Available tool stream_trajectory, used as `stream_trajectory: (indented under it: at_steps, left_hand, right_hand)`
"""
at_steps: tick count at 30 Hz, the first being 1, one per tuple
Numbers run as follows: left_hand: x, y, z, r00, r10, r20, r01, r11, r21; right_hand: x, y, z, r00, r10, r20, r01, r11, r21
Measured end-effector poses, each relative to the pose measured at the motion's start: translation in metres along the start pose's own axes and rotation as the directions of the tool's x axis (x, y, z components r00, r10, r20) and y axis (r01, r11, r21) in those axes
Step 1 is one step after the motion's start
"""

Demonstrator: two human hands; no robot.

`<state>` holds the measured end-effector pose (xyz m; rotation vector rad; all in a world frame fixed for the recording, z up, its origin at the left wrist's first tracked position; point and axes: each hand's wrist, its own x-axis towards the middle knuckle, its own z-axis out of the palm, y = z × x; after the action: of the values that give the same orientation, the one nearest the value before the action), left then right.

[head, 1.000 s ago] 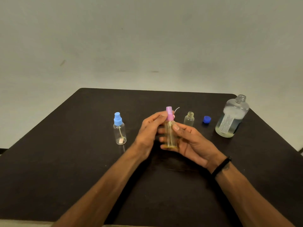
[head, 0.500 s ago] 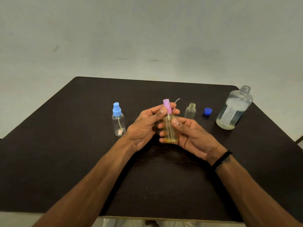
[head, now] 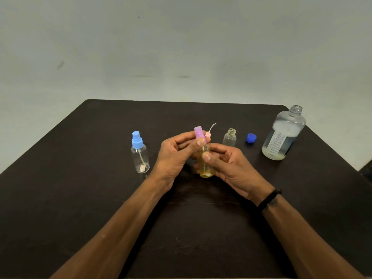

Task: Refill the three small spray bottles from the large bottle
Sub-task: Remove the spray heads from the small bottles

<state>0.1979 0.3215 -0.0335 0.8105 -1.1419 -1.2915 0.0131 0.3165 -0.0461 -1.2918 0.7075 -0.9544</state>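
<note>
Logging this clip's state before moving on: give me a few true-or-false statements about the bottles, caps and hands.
1. The large bottle stands uncapped at the table's far right. True.
2. The right hand holds the yellowish bottle. True.
3. The left hand rests flat on the table. False: its grip pinches the pink spray top.
4. The blue-topped bottle lies on its side. False: it stands upright.
5. The blue cap sits on the table between the open small bottle and the large bottle. True.

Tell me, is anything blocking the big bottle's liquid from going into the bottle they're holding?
Yes. The pink spray cap, pinched by the left hand, sits on the yellowish bottle in the right hand. The large bottle stands uncapped.
</note>
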Motion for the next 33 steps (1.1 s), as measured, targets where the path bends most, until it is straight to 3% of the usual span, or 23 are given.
stream_trajectory:
  at_steps: [6,11,14,33]
  left_hand:
    - [-0.001,0.001,0.005,0.994,0.026,-0.103,-0.025,1.0,0.012]
    - [-0.002,0.004,0.004,0.996,-0.064,0.064,0.065,0.998,-0.011]
    - [-0.002,0.005,0.005,0.992,-0.09,0.086,0.091,0.996,-0.003]
    - [-0.004,0.007,0.01,0.99,0.015,-0.144,-0.015,1.0,0.002]
  right_hand:
    - [-0.001,-0.001,0.006,0.998,-0.03,-0.052,0.029,0.999,-0.031]
    - [-0.001,-0.004,0.005,0.997,-0.015,-0.071,0.017,1.0,0.022]
    - [-0.002,-0.004,0.006,0.997,-0.015,-0.074,0.018,0.999,0.041]
    - [-0.004,-0.002,0.011,0.99,-0.031,-0.135,0.019,0.995,-0.096]
